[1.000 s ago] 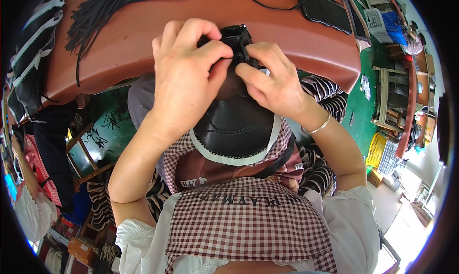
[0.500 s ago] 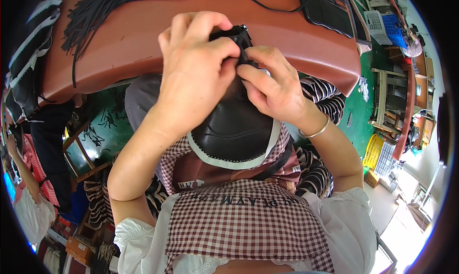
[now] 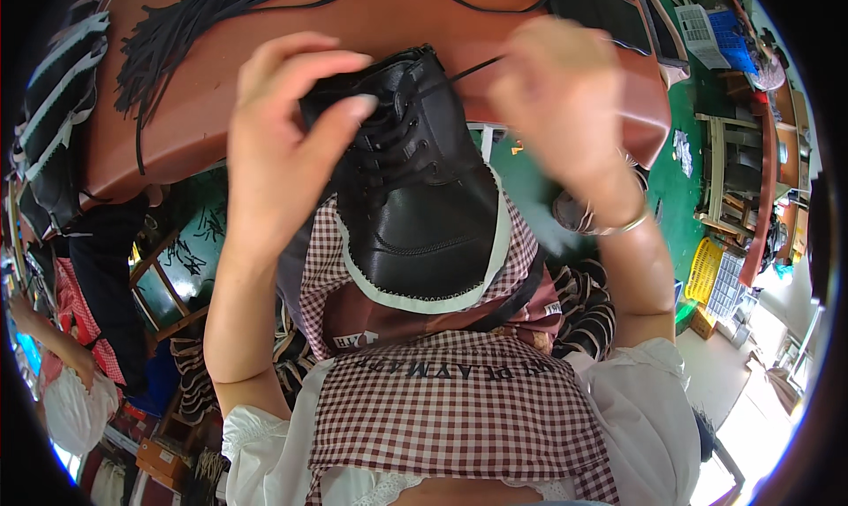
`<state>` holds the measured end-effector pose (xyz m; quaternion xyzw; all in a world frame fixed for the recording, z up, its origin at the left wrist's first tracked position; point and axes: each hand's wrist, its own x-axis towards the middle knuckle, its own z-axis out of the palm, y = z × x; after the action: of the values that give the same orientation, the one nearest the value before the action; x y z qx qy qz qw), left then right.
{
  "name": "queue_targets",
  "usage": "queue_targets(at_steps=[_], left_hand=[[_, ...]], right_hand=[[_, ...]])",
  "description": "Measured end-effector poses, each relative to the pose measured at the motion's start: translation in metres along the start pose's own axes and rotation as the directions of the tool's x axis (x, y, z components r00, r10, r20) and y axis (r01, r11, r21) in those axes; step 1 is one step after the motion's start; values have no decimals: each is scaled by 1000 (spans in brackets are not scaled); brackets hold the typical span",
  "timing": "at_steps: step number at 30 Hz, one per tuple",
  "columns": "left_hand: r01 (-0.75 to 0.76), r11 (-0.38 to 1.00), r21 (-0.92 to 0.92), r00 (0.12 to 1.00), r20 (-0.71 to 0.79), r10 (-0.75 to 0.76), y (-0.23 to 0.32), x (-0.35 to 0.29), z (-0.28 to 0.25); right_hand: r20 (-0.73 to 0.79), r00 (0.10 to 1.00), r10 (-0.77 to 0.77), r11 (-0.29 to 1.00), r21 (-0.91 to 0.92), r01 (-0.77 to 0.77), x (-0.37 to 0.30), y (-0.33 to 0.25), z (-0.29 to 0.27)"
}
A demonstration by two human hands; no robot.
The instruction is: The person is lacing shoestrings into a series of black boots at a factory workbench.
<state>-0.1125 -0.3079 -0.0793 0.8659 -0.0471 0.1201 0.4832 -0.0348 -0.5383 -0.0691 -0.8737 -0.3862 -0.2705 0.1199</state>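
Observation:
A black leather shoe upper (image 3: 433, 241) with a pale zigzag-stitched lower edge lies toe toward me, between my lap and the table edge. Black lace crosses its eyelets. From the top eyelets one lace end (image 3: 477, 68) runs taut to my right hand (image 3: 561, 104), which is closed around it and blurred by motion. My left hand (image 3: 287, 139) is at the upper's left side, thumb and fingers apart around its collar; the thumb tip overlaps the edge near the tongue. Whether it touches the leather I cannot tell.
A brown-covered table (image 3: 371, 15) carries a bundle of black laces (image 3: 190, 33) and a dark flat object (image 3: 601, 20) at the right. More uppers (image 3: 66, 108) hang at the far left, near another person's arm (image 3: 57, 342). Crates (image 3: 707, 267) and shelving stand right.
My right hand has moved away to the right, drawing the lace out. My left hand has shifted left and spread its fingers, uncovering the laced front of the upper.

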Motion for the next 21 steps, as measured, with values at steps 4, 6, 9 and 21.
queue_targets(at_steps=[4,6,9,21], left_hand=[[159,987,-30,978,-134,-161,-18,-29,-8],[155,985,77,980,-135,-144,-20,-37,-2],[125,979,162,982,-160,-99,-28,-41,-4],[682,434,-589,726,474,-498,-55,-11,-61]], right_hand=[[69,916,394,915,-122,-384,-23,73,-16],[118,981,156,983,-118,-142,-18,47,-15],[41,997,68,990,124,-73,9,-11,-5],[79,929,-361,741,630,234,57,-86,-47]])
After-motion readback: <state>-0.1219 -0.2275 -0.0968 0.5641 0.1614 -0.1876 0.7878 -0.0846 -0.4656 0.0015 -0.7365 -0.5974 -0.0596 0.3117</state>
